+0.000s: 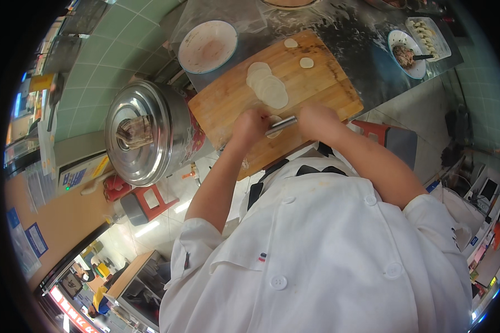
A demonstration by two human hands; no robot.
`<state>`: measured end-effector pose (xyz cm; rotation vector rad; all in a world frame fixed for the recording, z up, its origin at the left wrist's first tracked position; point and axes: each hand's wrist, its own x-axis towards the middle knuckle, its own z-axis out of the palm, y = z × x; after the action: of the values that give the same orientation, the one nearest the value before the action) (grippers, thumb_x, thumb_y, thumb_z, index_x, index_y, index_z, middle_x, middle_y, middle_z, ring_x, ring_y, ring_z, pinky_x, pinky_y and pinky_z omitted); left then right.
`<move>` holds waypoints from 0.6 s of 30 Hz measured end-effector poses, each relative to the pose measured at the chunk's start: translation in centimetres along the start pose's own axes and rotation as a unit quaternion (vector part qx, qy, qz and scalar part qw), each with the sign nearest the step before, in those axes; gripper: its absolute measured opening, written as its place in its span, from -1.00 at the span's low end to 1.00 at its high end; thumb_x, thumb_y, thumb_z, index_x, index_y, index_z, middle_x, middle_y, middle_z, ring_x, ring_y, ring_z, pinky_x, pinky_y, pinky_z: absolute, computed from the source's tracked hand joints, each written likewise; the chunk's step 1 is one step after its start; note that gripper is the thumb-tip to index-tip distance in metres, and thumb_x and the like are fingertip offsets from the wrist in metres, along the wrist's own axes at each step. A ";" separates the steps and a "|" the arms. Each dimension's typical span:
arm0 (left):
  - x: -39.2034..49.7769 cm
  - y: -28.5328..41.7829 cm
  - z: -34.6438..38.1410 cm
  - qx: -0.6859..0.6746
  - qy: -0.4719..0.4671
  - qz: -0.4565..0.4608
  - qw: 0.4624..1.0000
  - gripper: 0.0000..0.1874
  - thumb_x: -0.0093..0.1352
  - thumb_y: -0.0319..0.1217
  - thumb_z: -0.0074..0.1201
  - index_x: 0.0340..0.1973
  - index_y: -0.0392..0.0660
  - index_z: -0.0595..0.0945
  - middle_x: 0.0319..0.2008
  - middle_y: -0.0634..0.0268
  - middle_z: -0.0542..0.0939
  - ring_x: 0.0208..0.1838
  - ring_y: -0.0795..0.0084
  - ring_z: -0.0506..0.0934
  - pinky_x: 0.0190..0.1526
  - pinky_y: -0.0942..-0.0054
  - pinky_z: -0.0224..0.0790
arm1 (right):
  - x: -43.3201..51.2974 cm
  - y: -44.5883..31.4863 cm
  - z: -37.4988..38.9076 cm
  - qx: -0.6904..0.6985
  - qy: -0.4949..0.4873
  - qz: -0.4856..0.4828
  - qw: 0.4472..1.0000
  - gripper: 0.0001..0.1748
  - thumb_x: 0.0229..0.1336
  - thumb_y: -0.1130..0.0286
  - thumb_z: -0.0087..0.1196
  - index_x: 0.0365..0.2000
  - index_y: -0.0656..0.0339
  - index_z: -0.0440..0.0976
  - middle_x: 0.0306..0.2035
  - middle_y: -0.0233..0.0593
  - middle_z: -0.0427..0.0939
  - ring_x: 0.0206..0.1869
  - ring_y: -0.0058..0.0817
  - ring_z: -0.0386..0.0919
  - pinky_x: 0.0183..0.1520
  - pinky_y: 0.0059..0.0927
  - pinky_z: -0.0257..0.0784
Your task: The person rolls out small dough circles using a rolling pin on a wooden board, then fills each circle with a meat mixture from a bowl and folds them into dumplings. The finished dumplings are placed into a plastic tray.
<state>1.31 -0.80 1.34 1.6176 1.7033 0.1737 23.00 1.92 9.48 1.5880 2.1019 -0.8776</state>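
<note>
A metal rolling pin (281,126) spans the gap between my hands, over a small dough round (273,120) on the wooden board (225,108). My left hand (252,127) is closed around the pin's left end, and my right hand (316,121) grips the other end. Just beyond my hands lies an overlapping stack of flat dough wrappers (271,89). Toward the far right of the board, two smaller dough pieces lie apart, one pale disc (306,63) and another disc (291,43). The pin hides part of the round beneath it.
A white bowl (208,48) stands beyond the board's left side. Farther right are a bowl of filling (404,56) with a dark-handled utensil and a tray of dumplings (424,35). A large lidded steel pot (139,133) stands left, and plastic stools (135,208) flank the worktop.
</note>
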 end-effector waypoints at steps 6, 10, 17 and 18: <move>-1.9 -0.4 0.3 -0.173 -0.082 0.011 0.981 -0.76 0.52 -0.29 0.12 -0.03 -0.16 0.66 -0.28 0.20 0.69 -0.21 0.39 0.67 -0.12 0.36 0.54 | -3.9 0.6 3.0 0.017 -0.123 -0.006 0.992 -0.70 0.13 0.41 0.06 -0.21 0.28 0.71 -0.15 0.07 0.73 -0.07 0.02 0.71 -0.02 -0.02 0.60; -1.2 -0.4 1.6 -0.333 -0.128 -0.012 0.934 -0.81 0.57 -0.35 0.06 -0.04 -0.20 0.62 -0.34 0.32 0.63 -0.21 0.58 0.60 -0.12 0.49 0.52 | -3.8 0.4 2.9 0.003 -0.106 -0.019 0.994 -0.69 0.11 0.43 0.05 -0.21 0.29 0.71 -0.15 0.08 0.72 -0.05 0.02 0.70 -0.01 -0.04 0.59; -1.0 -1.4 2.6 -0.201 0.055 0.010 0.978 -0.78 0.43 -0.41 0.12 -0.06 -0.21 0.63 -0.29 0.15 0.67 -0.29 0.35 0.62 -0.16 0.35 0.50 | -3.8 0.2 2.9 -0.009 -0.129 -0.020 0.991 -0.70 0.11 0.44 0.05 -0.22 0.29 0.70 -0.19 0.04 0.73 -0.08 0.03 0.71 -0.02 -0.03 0.59; -1.5 -1.3 2.5 -0.215 0.055 -0.004 0.975 -0.77 0.41 -0.40 0.14 -0.07 -0.22 0.63 -0.29 0.17 0.68 -0.24 0.38 0.64 -0.14 0.36 0.50 | -3.6 0.3 2.9 -0.014 -0.116 -0.023 0.993 -0.71 0.11 0.44 0.05 -0.22 0.28 0.71 -0.20 0.03 0.73 -0.09 0.03 0.71 -0.03 -0.03 0.59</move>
<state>1.59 -3.37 -0.55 1.2960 1.6153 0.5969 24.12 -2.58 9.49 1.3559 1.9841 -0.9933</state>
